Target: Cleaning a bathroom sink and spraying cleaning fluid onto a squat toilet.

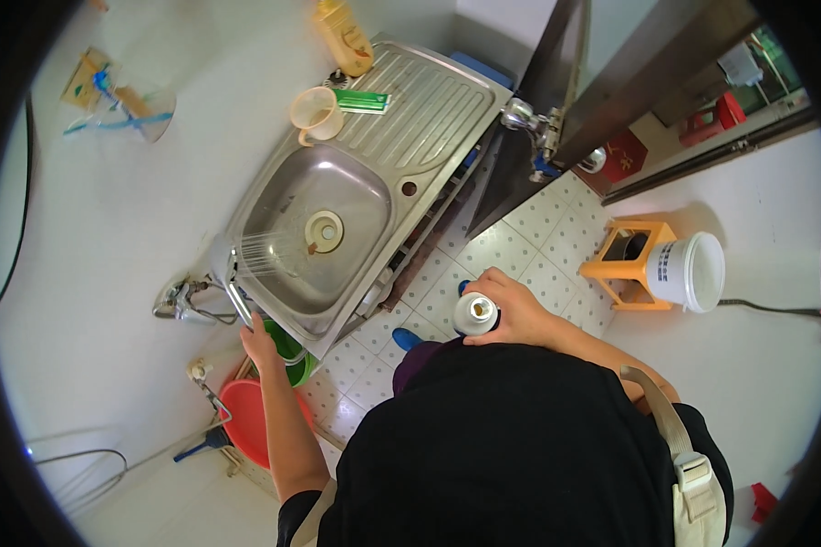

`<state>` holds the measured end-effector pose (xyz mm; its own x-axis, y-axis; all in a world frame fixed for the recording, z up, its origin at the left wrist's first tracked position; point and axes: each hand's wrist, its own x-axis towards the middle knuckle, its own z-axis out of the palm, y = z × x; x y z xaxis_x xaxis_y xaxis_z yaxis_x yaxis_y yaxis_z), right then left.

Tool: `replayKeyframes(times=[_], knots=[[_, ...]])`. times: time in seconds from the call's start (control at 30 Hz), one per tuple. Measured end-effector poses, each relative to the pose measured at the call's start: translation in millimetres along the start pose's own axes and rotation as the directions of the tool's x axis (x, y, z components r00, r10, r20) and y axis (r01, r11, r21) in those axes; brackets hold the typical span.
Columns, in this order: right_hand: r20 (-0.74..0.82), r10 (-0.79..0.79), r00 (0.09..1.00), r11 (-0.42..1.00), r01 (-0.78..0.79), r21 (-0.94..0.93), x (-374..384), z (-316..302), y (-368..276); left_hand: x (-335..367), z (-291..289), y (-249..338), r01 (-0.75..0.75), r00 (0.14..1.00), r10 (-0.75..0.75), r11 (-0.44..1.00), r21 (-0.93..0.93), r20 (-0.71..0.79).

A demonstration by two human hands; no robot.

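Note:
My left hand (pixel 260 344) is wrapped round the handle of a shower head (pixel 223 258) at the sink's left edge. Water sprays from it rightward into the steel sink (pixel 356 196), over the pale round drain strainer (pixel 325 232), where a small brown scrap lies. In front of my body, my right hand (pixel 515 310) grips an open-topped bottle (pixel 475 314) from its right side. Its white and silvery top faces up; the lower part is hidden. On the sink's far left corner stand a cream mug (pixel 316 113), a green and white box (pixel 362 101) and a yellow bottle (pixel 345 38).
A wall tap (pixel 181 298) sits left of the sink. Below it are a red basin (pixel 251 415) and a green bucket (pixel 292 354). At the right, a white bucket (pixel 702 272) rests against an orange stool (pixel 622 263). A dark door (pixel 529 137) stands open beyond the sink.

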<state>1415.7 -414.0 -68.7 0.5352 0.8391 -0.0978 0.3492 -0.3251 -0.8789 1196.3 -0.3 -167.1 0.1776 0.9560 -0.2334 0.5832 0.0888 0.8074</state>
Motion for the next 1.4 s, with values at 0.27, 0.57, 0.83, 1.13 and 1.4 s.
replayKeyframes(times=[0.27, 0.57, 0.83, 1.13, 1.4], knots=[[0.036, -0.053, 0.998, 0.997, 0.055, -0.058, 15.7, 5.8, -4.4, -22.9, -12.0, -20.8, -0.128, 0.985, 0.103, 0.974, 0.187, 0.139], [0.046, -0.050, 0.998, 0.997, 0.052, -0.055, 28.7, 11.3, -12.3, -48.7, -14.6, -1.9, -0.186, 0.973, 0.142, 0.948, 0.259, 0.181], [0.062, -0.046, 0.997, 0.995, 0.051, -0.088, 37.9, 20.8, -16.2, -36.9, -10.2, -29.2, -0.035, 0.999, 0.028, 0.976, 0.217, 0.033], [0.095, -0.014, 0.995, 0.995, 0.024, -0.100, 44.6, 27.5, -21.9, -50.4, 19.7, -21.3, -0.370, 0.925, 0.278, 0.809, 0.456, 0.258], [0.099, -0.013, 0.995, 0.994, 0.023, -0.105, 48.1, 36.1, -18.8, -52.7, 48.3, -0.2, -0.576, 0.816, 0.326, 0.526, 0.626, 0.477]])
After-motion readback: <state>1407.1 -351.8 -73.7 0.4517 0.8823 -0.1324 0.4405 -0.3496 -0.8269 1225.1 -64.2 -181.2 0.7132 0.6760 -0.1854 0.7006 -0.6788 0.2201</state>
